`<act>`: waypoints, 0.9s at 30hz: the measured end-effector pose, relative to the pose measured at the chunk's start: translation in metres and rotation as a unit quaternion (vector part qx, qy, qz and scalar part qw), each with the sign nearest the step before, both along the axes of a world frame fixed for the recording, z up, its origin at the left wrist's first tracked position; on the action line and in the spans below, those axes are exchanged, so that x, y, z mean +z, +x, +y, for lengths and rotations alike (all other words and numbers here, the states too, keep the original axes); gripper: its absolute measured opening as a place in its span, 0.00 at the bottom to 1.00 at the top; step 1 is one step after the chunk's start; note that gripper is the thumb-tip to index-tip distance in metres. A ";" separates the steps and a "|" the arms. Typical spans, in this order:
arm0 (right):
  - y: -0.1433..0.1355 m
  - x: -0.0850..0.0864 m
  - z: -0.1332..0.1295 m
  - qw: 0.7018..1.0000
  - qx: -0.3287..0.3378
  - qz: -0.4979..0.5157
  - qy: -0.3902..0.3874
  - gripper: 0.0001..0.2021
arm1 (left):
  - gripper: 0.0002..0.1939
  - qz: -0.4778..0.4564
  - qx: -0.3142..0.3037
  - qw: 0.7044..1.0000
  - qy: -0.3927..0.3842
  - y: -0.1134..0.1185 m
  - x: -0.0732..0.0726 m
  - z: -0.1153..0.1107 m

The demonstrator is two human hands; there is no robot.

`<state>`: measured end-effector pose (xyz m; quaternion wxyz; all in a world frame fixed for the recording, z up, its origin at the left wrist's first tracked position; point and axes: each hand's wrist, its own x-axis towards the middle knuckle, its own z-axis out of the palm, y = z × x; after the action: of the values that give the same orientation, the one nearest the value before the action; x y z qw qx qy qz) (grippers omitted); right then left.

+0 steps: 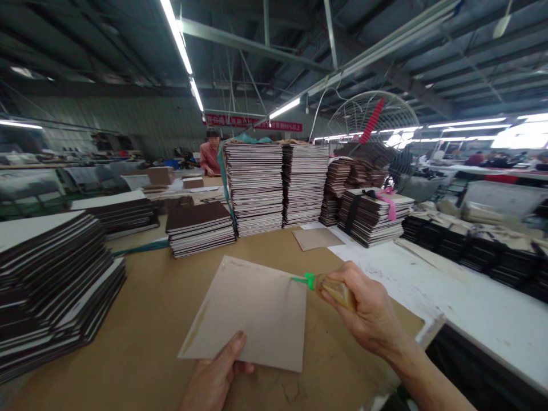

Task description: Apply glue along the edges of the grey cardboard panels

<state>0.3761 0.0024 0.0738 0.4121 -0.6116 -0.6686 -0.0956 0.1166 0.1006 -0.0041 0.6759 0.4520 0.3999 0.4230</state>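
Note:
A light grey-beige square board [257, 314] is tilted over the brown-covered table. My left hand [218, 368] grips its near edge, thumb on top and fingers beneath. My right hand [363, 302] is wrapped round a yellowish squeeze bottle [338, 291] with a green nozzle. The nozzle tip is at the board's far right corner. Wet-looking streaks of glue [199, 325] run along the board's left and far edges.
Stacks of dark-and-white boards stand at the left [51, 274], mid-left [201, 228] and far side [254, 188]. A strapped stack [372, 217] and a loose board [317, 238] lie far right. A person [210, 154] is behind; a large fan [372, 123] stands beyond.

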 end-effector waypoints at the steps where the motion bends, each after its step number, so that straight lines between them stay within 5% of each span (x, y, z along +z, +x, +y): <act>1: 0.003 -0.002 -0.002 1.000 -0.004 0.006 -0.004 0.06 | 0.14 0.009 -0.002 1.000 0.003 0.000 0.000 0.000; 27: 0.016 -0.015 -0.017 0.999 -0.032 0.030 0.008 0.07 | 0.15 -0.017 0.003 1.000 -0.015 -0.002 -0.001 0.003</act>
<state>0.3925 -0.0143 0.0588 0.4335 -0.6317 -0.6356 -0.0956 0.1148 0.1032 -0.0053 0.6880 0.4332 0.3962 0.4266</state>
